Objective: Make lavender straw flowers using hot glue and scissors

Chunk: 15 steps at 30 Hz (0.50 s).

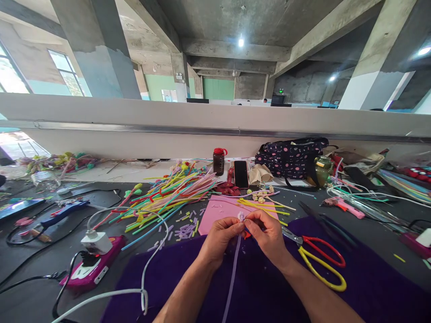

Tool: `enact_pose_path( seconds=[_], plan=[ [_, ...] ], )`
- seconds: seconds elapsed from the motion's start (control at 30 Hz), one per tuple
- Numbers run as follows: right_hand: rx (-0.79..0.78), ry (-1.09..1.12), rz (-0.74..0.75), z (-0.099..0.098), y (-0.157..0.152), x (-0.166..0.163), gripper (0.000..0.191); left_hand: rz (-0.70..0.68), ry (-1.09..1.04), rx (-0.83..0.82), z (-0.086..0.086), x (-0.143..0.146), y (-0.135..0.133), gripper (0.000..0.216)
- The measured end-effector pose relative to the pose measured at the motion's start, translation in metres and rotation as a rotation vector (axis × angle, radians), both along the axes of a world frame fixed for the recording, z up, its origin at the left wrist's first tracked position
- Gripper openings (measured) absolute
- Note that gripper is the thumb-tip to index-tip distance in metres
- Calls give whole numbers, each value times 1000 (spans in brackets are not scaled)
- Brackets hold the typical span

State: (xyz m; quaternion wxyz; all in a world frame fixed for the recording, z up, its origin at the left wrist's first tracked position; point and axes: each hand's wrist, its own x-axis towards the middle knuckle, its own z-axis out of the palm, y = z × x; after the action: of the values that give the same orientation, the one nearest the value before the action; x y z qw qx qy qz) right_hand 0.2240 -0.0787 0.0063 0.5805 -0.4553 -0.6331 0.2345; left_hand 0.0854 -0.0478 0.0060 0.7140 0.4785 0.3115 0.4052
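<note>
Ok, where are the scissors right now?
In the head view, the scissors lie on the dark purple cloth, just to the right of the right hand, their red and yellow handles toward the lower right.

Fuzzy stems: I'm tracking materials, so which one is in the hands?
The long pale purple stem, trailing from between the left hand and right hand over the dark purple cloth; the other stems lie beyond the hands.
</note>
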Motion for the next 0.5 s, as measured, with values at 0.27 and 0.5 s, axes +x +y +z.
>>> enact_pose_path(
  seconds=[0.27,0.5],
  plan=[
    [15,-7,-22,-1,1,4,12,-49,11,-38,0,-1,0,25],
    [-23,33,-4,1,0,4,14,-79,-1,-82,1,-1,0,25]
  ],
)
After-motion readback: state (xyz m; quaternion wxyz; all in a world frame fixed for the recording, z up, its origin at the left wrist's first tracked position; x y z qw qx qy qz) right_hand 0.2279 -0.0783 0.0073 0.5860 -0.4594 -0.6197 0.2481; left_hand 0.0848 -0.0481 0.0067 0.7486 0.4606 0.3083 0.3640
